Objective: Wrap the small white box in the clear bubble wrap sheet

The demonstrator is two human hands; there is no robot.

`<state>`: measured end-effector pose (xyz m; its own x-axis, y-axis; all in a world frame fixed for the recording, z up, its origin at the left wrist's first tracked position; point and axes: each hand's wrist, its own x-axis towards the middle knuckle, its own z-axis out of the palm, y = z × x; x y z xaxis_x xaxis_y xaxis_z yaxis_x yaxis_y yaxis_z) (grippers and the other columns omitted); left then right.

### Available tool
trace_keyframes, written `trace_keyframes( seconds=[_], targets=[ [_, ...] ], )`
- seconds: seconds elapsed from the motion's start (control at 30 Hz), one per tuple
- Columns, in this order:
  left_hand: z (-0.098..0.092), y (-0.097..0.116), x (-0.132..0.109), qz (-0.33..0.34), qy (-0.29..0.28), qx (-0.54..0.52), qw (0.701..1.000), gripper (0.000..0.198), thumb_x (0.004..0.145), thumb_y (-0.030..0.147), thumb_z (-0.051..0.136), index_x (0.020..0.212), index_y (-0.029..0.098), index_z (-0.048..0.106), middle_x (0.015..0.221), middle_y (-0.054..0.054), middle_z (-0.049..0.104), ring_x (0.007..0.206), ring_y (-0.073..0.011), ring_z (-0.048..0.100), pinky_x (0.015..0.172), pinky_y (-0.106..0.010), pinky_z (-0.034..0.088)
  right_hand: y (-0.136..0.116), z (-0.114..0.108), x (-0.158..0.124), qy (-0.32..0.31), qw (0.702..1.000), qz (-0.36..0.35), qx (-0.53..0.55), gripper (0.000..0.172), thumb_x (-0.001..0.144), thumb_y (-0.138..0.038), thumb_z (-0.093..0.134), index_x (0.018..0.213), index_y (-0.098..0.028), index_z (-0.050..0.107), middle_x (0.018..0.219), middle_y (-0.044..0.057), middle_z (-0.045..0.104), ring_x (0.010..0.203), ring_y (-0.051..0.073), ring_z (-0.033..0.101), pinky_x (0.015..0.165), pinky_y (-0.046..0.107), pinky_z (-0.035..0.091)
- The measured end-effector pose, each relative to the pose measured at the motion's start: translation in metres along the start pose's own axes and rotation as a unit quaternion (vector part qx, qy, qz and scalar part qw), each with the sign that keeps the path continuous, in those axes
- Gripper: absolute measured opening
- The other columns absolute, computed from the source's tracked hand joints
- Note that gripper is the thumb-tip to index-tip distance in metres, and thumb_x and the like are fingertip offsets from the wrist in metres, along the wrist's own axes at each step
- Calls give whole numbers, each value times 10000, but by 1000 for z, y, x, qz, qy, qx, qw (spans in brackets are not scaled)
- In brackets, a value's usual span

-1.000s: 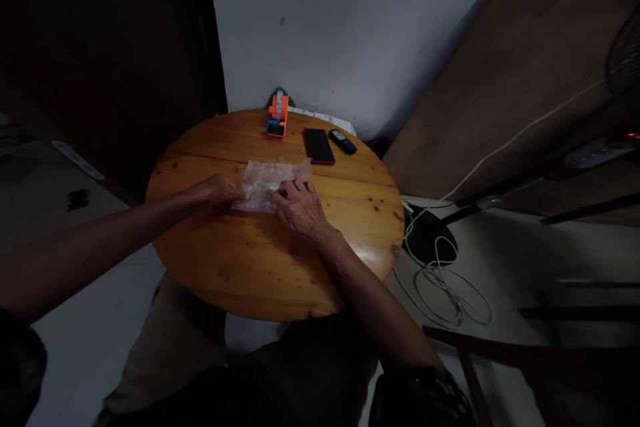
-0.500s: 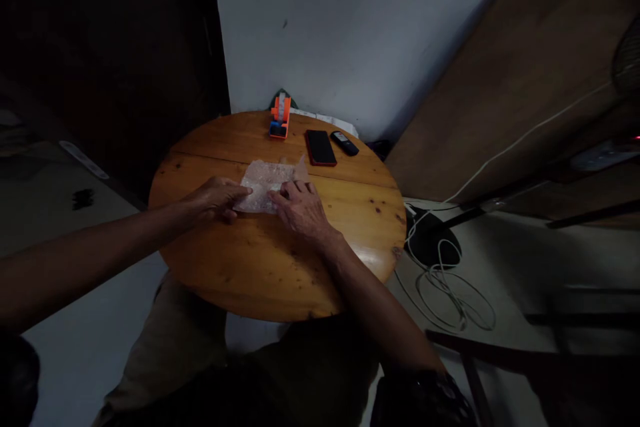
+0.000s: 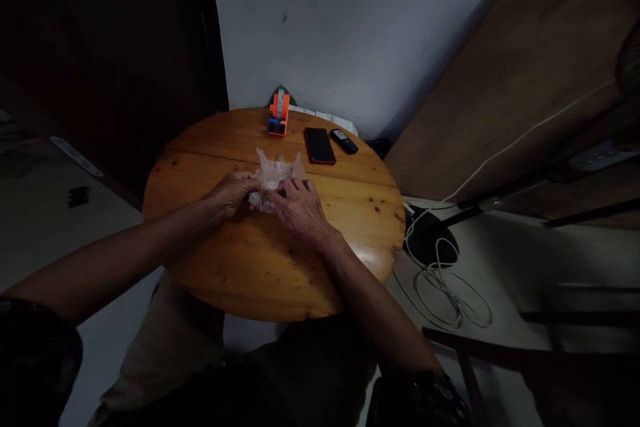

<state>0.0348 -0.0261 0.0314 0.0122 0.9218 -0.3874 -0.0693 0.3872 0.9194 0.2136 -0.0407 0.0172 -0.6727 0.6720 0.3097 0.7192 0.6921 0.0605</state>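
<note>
centrally placed sheet (image 3: 274, 173): crinkled and see-through, probably bubble wrap, bunched up on the round wooden table (image 3: 240, 280) between two bare hands.
left hand (image 3: 233, 194): thumb and fingers closed on the sheet's left side.
right hand (image 3: 302, 208): fingers bent, tips down on the sheet's right part; whether they pinch or only press, i cannot tell.
sheet against hands: both touch it, so neither is nearer; its loose part points away from the person, past the fingertips, two corners sticking up. crumpled so, it shows no clear long axis.
far side of table: an orange tape dispenser (image 3: 279, 112); to its right, a dark flat device (image 3: 320, 146) with red edging, a small keypad phone (image 3: 344, 141) just beside.
</note>
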Motion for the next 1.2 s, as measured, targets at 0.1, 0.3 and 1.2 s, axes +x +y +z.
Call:
trace_keyframes(
  seconds=[0.1,0.3,1.2],
  targets=[
    [6,-1,0,12,-2,-6,1000,132,641,97,625,703,169,535,525,39,562,417,-90,491,370,-190,363,-1,-2,0,-10,1000,7,6,352,1025,-301,439,1290,-237,661,1105,119,652,1003,269,484,821,400,281],
    [7,7,-7,12,-56,-19,998,94,590,139,592,683,148,582,550,20,552,447,-97,495,399,-215,410,1,-5,-2,16,998,14,58,311,993,-287,479,1217,-157,650,1147,129,691,1035,282,527,886,415,303],
    [0,-20,-10,185,54,195,962,409,712,370,668,1071,176,634,651,47,567,543,-115,522,510,-202,384,16,4,-9,93,953,91,275,342,838,-93,451,1132,-176,606,1009,78,719,961,231,610,903,356,428]
  ],
)
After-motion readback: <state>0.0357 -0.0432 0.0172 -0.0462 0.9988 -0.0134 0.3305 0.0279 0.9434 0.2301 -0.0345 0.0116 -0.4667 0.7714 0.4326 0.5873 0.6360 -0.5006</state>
